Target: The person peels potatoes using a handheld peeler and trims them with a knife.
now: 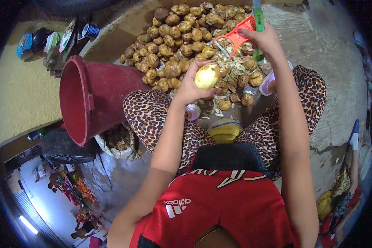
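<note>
My left hand (191, 87) is wrapped round a mostly peeled, pale yellow potato (207, 76), with a brown patch near its top. Up and to the right, my right hand (263, 40) grips an orange peeler (237, 38) whose blade points down and left. A green-handled knife (258, 20) is also in that hand, its blade upward. The peeler is apart from the potato. Beyond both hands lies a large pile of brown, unpeeled potatoes (173, 35), with pale peelings (237, 66) scattered over its right side.
A red bucket (105, 93) lies tipped at the left, beside a white sack (119, 142). Between my legs is a yellow container (226, 131). Several items, including a blue-striped cup (90, 30), stand on the ledge (18, 99). Other people are at the lower left and lower right edges.
</note>
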The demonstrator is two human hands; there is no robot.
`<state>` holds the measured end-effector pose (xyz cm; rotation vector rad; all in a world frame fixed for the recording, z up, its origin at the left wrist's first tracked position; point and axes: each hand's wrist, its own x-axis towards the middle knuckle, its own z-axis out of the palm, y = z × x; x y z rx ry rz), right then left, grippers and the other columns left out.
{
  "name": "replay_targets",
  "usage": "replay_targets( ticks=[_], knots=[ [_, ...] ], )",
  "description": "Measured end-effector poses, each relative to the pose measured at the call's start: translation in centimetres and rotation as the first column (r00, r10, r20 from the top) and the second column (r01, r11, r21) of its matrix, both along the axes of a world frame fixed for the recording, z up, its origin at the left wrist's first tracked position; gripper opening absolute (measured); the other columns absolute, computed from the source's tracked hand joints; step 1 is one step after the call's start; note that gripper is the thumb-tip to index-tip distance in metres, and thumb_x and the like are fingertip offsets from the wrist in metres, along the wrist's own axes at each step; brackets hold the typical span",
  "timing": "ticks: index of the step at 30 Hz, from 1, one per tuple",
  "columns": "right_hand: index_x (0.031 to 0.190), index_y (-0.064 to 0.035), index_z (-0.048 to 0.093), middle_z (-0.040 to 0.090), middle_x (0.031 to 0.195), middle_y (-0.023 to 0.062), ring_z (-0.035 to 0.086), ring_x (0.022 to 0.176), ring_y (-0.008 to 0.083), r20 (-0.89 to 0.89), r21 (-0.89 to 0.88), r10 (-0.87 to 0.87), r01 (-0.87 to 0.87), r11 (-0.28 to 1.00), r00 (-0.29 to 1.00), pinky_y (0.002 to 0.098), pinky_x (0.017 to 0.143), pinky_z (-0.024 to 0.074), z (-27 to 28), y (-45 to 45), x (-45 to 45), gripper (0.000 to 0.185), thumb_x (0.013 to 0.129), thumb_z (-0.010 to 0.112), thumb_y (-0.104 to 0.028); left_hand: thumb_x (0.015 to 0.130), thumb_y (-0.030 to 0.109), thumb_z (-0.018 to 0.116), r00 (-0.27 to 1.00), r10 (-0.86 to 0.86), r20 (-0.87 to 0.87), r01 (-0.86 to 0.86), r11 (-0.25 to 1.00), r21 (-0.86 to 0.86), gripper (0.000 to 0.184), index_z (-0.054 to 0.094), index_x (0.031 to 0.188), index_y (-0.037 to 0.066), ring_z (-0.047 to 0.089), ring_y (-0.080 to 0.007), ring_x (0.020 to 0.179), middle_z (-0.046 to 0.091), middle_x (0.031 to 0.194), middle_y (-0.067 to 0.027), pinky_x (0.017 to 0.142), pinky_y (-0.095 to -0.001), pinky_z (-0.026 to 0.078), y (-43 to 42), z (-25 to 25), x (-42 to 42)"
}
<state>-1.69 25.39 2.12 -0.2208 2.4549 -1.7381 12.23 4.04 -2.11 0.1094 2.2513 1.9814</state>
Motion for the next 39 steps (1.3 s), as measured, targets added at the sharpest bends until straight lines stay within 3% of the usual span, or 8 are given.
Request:
replay_targets(
  ticks=[6, 10, 18, 21, 25, 29, 31, 39],
  knots=[
    [0.077, -0.0057, 0.057, 0.058, 0.065, 0.0012, 0.052, 0.054, 0.0107, 0.239, -0.080, 0.228, -0.215, 0.973, 0.944, 0.0271, 0.051, 0.0435, 0.9, -2.5, 3.3, 0.030, 0.062, 0.076, -0.023, 0.052, 0.003, 0.077, 0.992, 0.015, 0.124, -0.027, 0.995, 0.093, 0.077, 0.040, 0.120, 0.006, 0.046, -0.0135, 0.106, 0.049, 0.112, -0.0045, 0.092, -0.0279, 0.037, 0.4, 0.3, 0.1],
    [0.078, -0.0077, 0.057, 0.057, 0.064, 0.0000, 0.051, 0.053, 0.0094, -0.201, 0.237, -0.011, 0.059, 0.970, 0.980, 0.0258, 0.050, 0.0423, -1.3, 0.2, -0.4, 0.030, 0.064, 0.075, -0.027, 0.052, 0.004, 0.076, 1.000, -0.025, 0.008, 0.024, 0.999, 0.034, 0.077, 0.040, 0.120, 0.005, 0.045, -0.0138, 0.108, 0.047, 0.115, -0.0059, 0.094, -0.0286, 0.036, -0.2, 0.2, 0.2],
    [0.079, -0.0062, 0.057, 0.055, 0.061, 0.0016, 0.053, 0.054, 0.0102, 0.182, -0.051, 0.194, -0.188, 0.981, 0.964, 0.0267, 0.050, 0.0428, -0.5, -2.6, 3.5, 0.033, 0.063, 0.076, -0.028, 0.053, 0.001, 0.074, 1.000, 0.010, -0.003, -0.010, 0.997, 0.072, 0.070, 0.042, 0.114, 0.007, 0.047, -0.0125, 0.102, 0.048, 0.109, -0.0042, 0.089, -0.0275, 0.039, 0.2, 0.7, 0.1],
    [0.081, -0.0059, 0.057, 0.056, 0.061, 0.0025, 0.055, 0.056, 0.0122, -0.430, 0.326, 0.014, 0.141, 0.935, 0.903, 0.0292, 0.054, 0.0450, -2.6, 0.2, -0.5, 0.035, 0.063, 0.076, -0.029, 0.054, 0.000, 0.075, 0.999, -0.019, -0.050, 0.021, 0.998, 0.054, 0.069, 0.041, 0.114, 0.007, 0.048, -0.0115, 0.099, 0.048, 0.107, -0.0035, 0.087, -0.0267, 0.040, 0.0, 1.0, 0.3],
    [0.084, -0.0044, 0.058, 0.060, 0.068, 0.0084, 0.060, 0.064, 0.0220, 0.113, 0.182, -0.071, 0.050, 0.982, 0.991, 0.0351, 0.062, 0.0475, 0.6, 0.4, 0.2, 0.038, 0.063, 0.074, -0.032, 0.055, 0.005, 0.077, 0.999, 0.050, 0.006, -0.049, 0.998, -0.039, 0.072, 0.042, 0.118, 0.005, 0.050, -0.0160, 0.103, 0.049, 0.114, -0.0074, 0.090, -0.0287, 0.040, -0.1, 0.9, 0.2],
    [0.081, -0.0049, 0.057, 0.058, 0.063, 0.0034, 0.057, 0.058, 0.0152, -0.365, 0.342, 0.016, 0.118, 0.932, 0.931, 0.0325, 0.058, 0.0466, -2.0, -0.2, 0.6, 0.037, 0.063, 0.075, -0.032, 0.061, 0.004, 0.074, 0.959, 0.021, 0.283, -0.157, 0.869, 0.469, 0.069, 0.041, 0.121, 0.004, 0.053, -0.0140, 0.095, 0.052, 0.109, -0.0064, 0.083, -0.0258, 0.045, 0.4, -0.2, 0.0],
    [0.081, -0.0053, 0.057, 0.058, 0.063, 0.0035, 0.056, 0.056, 0.0139, -0.258, 0.249, -0.044, 0.110, 0.962, 0.965, 0.0304, 0.054, 0.0457, -1.2, 0.3, 0.4, 0.036, 0.063, 0.075, -0.031, 0.064, 0.004, 0.073, 0.950, -0.021, 0.311, -0.155, 0.832, 0.533, 0.065, 0.041, 0.121, 0.004, 0.053, -0.0112, 0.093, 0.052, 0.105, -0.0034, 0.080, -0.0240, 0.046, 0.3, -0.2, 0.0],
    [0.086, -0.0049, 0.059, 0.054, 0.061, -0.0013, 0.049, 0.051, 0.0078, 0.189, -0.027, 0.096, -0.093, 0.995, 0.977, 0.0229, 0.046, 0.0394, 1.2, -0.7, 1.9, 0.032, 0.065, 0.076, -0.023, 0.053, 0.011, 0.081, 0.992, 0.123, 0.033, -0.121, 0.991, -0.054, 0.073, 0.041, 0.114, 0.003, 0.054, -0.0155, 0.093, 0.054, 0.103, -0.0065, 0.082, -0.0286, 0.045, 0.8, -1.2, -0.2]
  ],
)
